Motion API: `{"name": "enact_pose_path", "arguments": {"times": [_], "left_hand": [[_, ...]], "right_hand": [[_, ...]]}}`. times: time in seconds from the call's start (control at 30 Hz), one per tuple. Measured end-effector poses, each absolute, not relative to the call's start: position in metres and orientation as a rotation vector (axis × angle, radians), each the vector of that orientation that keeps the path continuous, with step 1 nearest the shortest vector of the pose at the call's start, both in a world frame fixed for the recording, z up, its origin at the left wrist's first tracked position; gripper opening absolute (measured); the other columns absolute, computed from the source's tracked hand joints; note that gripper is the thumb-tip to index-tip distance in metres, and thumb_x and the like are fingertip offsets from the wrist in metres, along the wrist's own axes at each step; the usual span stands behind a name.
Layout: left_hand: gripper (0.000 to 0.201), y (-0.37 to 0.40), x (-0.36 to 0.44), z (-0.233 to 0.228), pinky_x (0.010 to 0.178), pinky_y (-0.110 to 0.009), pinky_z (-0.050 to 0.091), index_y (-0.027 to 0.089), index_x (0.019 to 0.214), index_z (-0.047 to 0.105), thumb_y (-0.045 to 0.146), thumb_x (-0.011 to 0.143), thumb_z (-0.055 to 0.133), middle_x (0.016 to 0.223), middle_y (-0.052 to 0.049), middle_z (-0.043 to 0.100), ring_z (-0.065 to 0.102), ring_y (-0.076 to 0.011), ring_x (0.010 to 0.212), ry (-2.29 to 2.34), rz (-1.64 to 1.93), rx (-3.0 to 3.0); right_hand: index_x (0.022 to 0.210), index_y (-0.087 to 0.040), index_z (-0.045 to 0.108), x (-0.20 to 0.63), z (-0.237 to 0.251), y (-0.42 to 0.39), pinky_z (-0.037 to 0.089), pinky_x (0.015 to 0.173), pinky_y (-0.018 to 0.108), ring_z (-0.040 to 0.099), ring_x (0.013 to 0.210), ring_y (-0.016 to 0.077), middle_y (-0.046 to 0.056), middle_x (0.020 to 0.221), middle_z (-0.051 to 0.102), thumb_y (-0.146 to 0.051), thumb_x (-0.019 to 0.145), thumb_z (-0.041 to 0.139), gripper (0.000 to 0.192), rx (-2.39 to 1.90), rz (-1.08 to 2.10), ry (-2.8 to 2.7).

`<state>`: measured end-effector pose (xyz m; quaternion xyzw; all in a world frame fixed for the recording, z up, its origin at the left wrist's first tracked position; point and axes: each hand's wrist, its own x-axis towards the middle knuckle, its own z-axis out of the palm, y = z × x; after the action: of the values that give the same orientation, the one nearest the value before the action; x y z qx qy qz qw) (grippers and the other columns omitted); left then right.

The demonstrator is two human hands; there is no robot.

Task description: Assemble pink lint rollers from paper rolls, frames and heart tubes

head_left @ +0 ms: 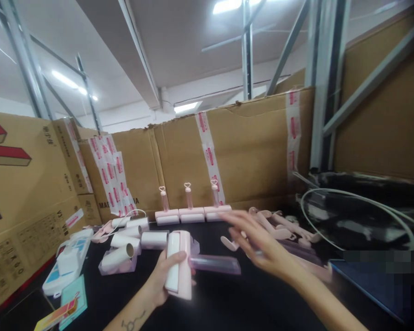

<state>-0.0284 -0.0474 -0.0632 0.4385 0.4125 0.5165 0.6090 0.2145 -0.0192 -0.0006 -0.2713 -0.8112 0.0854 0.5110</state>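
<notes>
My left hand [158,280] is wrapped round the head of a lint roller [179,264], which has a pale pink cover and a white roll. Its clear purple handle [215,264] sticks out to the right. Fingers stretched and a little blurred, my right hand [257,239] is in the air near the pink plastic parts [281,225] heaped on the right. A single pale pink piece [229,243] lies just below its fingertips. Behind, three similar lint rollers [191,215] stand in a row, handles upward with heart-shaped loops.
Several white paper rolls [126,241] lie left of centre, one in a clear purple cover [127,266]. Further left are a white power strip [69,264] and coloured cards [72,299]. Cardboard walls [179,161] enclose the back. At right sit a black plastic bag [369,207] and a white cable [359,191].
</notes>
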Motion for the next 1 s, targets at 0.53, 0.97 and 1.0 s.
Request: {"name": "enact_pose_path", "arguments": {"times": [0.53, 0.97, 1.0], "left_hand": [[0.053, -0.053, -0.030, -0.078, 0.086, -0.036, 0.046, 0.016, 0.111, 0.046, 0.030, 0.067, 0.071, 0.100, -0.006, 0.060, 0.058, -0.0212, 0.091, 1.121, 1.379, 1.610], [0.046, -0.059, -0.024, -0.079, 0.082, -0.031, 0.046, 0.018, 0.106, 0.049, 0.022, 0.066, 0.070, 0.099, -0.005, 0.062, 0.059, -0.0202, 0.089, 1.149, 1.319, 1.654], [0.045, -0.060, -0.023, -0.081, 0.082, -0.031, 0.046, 0.018, 0.106, 0.049, 0.022, 0.067, 0.069, 0.099, -0.005, 0.062, 0.059, -0.0203, 0.089, 1.158, 1.300, 1.664]], "right_hand": [[0.082, -0.021, 0.060, 0.172, -0.026, -0.038, 0.045, 0.069, 0.030, 0.057, 0.072, 0.0166, 0.004, 0.073, 0.059, -0.022, 0.090, 0.046, 0.016, -0.439, 0.442, -1.948], [0.088, -0.018, 0.060, 0.164, -0.034, -0.037, 0.048, 0.062, 0.024, 0.059, 0.068, 0.0127, 0.004, 0.074, 0.060, -0.011, 0.084, 0.052, 0.011, -0.402, 0.199, -2.067], [0.088, -0.018, 0.060, 0.164, -0.035, -0.036, 0.048, 0.062, 0.024, 0.059, 0.068, 0.0129, 0.003, 0.073, 0.060, -0.011, 0.083, 0.053, 0.011, -0.391, 0.201, -2.046]]}}
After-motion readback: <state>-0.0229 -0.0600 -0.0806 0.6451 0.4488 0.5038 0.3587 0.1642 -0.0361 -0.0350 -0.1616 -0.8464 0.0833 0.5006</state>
